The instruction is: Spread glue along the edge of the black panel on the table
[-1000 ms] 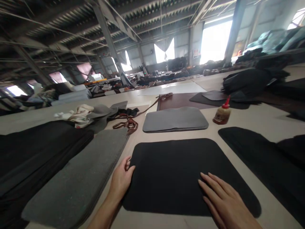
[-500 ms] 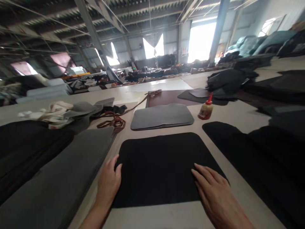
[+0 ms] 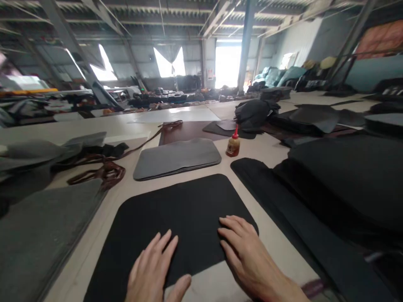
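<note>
Large workshop table (image 3: 94, 235), black mat (image 3: 176, 218) lying flat at its near edge, left hand (image 3: 154, 272) and right hand (image 3: 248, 256) pressed open on it, fingers spread, grey mat (image 3: 176, 157) and glue bottle (image 3: 233, 144) beyond, dark fabric stacks (image 3: 343, 180) on the right.

Bright windows (image 3: 166, 62), corrugated roof (image 3: 176, 16)

No readable text, label, brand or number is being shown anywhere. A small sign (image 3: 209, 74) is being seen on the far wall beside the bright doorway, but it is too small and blurred for any writing on it to be made out. The bottle (image 3: 233, 144) with the red cap on the table (image 3: 277, 235) is being shown with a label-like face, yet no lettering on it is being resolved.
</note>
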{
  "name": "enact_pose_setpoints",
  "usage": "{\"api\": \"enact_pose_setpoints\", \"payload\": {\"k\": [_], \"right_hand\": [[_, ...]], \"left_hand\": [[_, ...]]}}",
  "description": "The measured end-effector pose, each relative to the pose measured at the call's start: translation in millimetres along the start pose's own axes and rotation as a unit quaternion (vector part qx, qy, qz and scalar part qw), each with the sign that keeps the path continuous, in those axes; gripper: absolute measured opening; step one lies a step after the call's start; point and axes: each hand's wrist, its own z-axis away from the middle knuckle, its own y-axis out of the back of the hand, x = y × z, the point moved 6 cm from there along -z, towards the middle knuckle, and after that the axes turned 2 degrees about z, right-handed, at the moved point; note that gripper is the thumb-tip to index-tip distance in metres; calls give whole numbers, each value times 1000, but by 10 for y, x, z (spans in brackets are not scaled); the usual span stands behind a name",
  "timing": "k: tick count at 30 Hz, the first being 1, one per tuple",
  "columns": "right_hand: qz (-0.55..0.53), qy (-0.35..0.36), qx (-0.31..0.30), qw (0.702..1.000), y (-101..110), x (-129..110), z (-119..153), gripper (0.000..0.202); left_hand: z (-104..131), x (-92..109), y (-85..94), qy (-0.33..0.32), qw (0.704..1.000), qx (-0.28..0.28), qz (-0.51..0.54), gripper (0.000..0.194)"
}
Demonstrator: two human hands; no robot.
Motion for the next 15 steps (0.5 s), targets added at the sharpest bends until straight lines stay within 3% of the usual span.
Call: {"api": "enact_pose_setpoints", "payload": {"k": [4,8,11,13,15], "right_hand": [[26,41,-37,998,324,-24,-47,29],[110,96,-16,989,869,20,-200,30],[145,116,9,983,1166,80,-427,27],[135,92,17,986,1241,199,-648,28],[83,17,7,996,1197,456,-924,34]], "left_hand": [[-63,253,-298,-40,999,-33,-6,79],[-111,212,-405,-42,997,-68,-6,77],[-112,156,-444,-46,997,-64,-5,76],[-105,168,-471,-61,997,-48,-10,77],[-103,214,-479,-67,997,-21,-28,76]]}}
